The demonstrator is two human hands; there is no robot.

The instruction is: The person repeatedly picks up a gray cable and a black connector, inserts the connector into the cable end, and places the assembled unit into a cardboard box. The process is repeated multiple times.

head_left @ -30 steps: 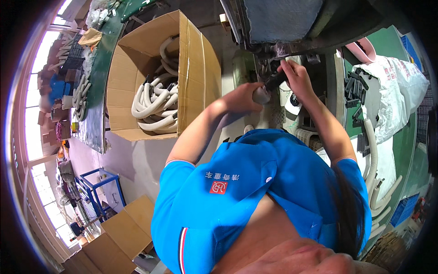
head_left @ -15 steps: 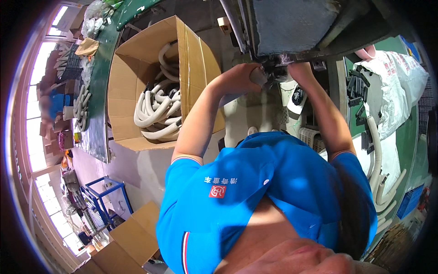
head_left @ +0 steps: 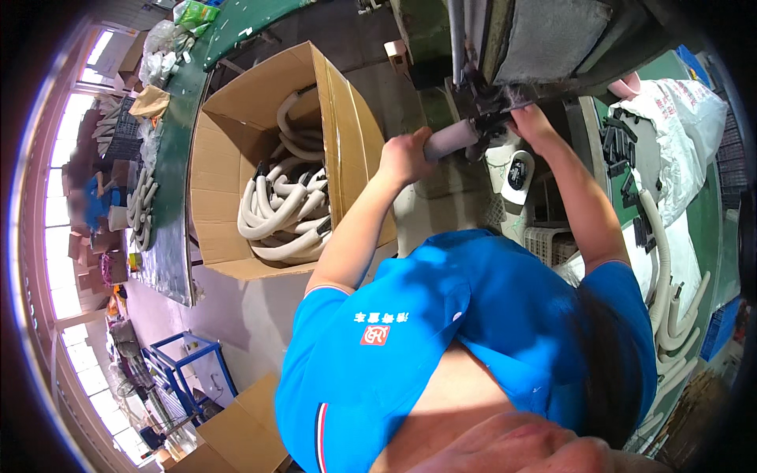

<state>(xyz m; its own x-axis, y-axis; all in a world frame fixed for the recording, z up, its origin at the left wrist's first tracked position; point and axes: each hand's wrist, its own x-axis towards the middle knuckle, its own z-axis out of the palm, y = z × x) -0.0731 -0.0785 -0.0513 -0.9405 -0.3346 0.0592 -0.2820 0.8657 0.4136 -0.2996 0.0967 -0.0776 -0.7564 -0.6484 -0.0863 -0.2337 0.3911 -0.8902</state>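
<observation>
My left hand (head_left: 406,155) is closed round the end of a light grey foam-covered tube (head_left: 451,140). The tube's other end meets dark clamp-like parts (head_left: 490,110) at the underside of a machine (head_left: 548,43). On the right side of those parts is my right hand (head_left: 531,126), its fingers curled in. What they grip is hidden among the dark parts. Beyond my left forearm stands an open cardboard box (head_left: 353,134) holding several bent foam-covered tubes (head_left: 272,209).
A green table (head_left: 169,110) runs along the left with more tubes and plastic bags. The right-hand bench carries black plastic parts (head_left: 619,146), a white sack (head_left: 678,134) and curved tubes (head_left: 666,307). A white device (head_left: 516,177) and a plastic basket (head_left: 552,244) sit below my right forearm.
My left hand has moved slightly down and left, and more of the foam-covered tube shows. The right hand has shifted a little right. The machine and box also sit differently in the view.
</observation>
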